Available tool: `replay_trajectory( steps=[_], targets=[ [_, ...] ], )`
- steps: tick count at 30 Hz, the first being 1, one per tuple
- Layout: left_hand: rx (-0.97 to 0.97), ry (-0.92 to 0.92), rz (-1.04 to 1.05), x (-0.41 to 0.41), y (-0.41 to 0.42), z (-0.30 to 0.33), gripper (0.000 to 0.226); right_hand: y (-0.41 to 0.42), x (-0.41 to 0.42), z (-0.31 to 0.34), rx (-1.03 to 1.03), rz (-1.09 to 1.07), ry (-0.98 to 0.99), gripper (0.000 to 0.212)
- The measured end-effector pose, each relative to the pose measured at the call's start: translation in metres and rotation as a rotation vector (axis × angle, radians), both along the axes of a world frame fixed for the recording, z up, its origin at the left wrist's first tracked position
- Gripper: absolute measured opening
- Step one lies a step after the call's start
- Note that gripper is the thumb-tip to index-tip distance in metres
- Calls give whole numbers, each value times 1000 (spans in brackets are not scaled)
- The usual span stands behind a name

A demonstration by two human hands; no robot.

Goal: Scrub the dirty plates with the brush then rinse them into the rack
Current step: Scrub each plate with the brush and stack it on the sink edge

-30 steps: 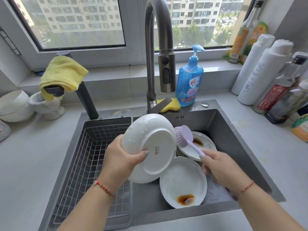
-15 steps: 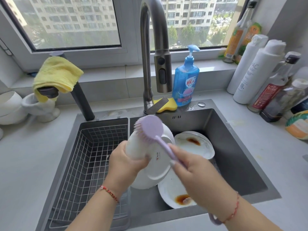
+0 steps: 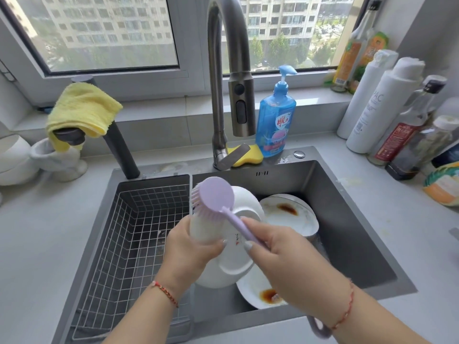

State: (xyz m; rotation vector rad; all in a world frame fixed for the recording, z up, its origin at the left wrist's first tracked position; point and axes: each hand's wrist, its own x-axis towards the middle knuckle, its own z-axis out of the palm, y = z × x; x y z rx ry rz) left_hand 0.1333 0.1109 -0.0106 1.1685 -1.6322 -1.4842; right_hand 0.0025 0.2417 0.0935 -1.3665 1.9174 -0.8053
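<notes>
My left hand [image 3: 191, 249] grips a white plate [image 3: 231, 264] by its left rim, tilted on edge over the sink with its underside toward me. My right hand [image 3: 285, 259] holds the handle of a lilac dish brush [image 3: 216, 194], whose round head presses against the plate's upper left part, bristles facing away from me. Two dirty white plates with brown sauce stains lie in the sink basin: one at the back [image 3: 290, 214] and one at the front [image 3: 258, 291], partly hidden under the held plate and my right hand. The wire rack [image 3: 139, 219] fills the sink's left half.
The faucet [image 3: 242, 108] hangs above the basin. A blue soap bottle [image 3: 275, 120] and a yellow sponge [image 3: 248, 157] stand behind the sink. Bottles [image 3: 382, 103] crowd the right counter. A yellow cloth [image 3: 82, 110] and white bowls [image 3: 15, 160] are on the left.
The brush has swung from the plate's right side up and left across it. The plate has tipped more on edge and dropped slightly, still held in my left hand.
</notes>
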Motion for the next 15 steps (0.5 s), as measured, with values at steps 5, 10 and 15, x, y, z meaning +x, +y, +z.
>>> replay_trajectory(
  steps=[5,10,15],
  targets=[
    [15,58,10,6,-2,0,52,4,-25,-6,41,-149,-22,48],
    [192,294,108,22,-10,-2,84,20,-51,-31,209,-320,-99,29],
    [338,462,84,28,-15,-6,65,20,-51,-23,89,-350,-225,41]
  ],
)
